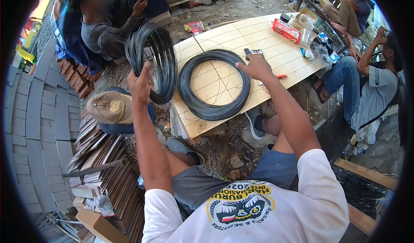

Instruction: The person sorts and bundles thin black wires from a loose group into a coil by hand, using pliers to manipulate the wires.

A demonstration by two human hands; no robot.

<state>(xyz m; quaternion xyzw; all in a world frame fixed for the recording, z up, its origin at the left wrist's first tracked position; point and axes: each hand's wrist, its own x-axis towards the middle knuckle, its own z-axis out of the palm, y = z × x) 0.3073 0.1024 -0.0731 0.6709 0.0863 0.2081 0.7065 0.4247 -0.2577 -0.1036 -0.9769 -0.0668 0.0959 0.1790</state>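
My left hand [140, 83] is closed round the lower side of a coil of dark wire [151, 38], holding it upright past the table's left edge. A second coil of dark wire [187, 94] lies flat on the tiled table top [267, 38], with thin loose strands inside its ring. My right hand [257, 67] is at this coil's upper right edge, its fingers curled; what they grip is hidden. Just beyond the fingers are a small dark object [247, 52] and a small pack [257, 53]. A red-orange handle [282, 76] shows beside my right wrist.
A red packet [286, 31] and clear plastic bags [312, 53] lie at the table's right end. People sit at upper left and right. A cap [110, 107] rests left of the table, above stacked thin boards [103, 156]. Bricks [76, 77] and grey blocks [39, 126] stand further left.
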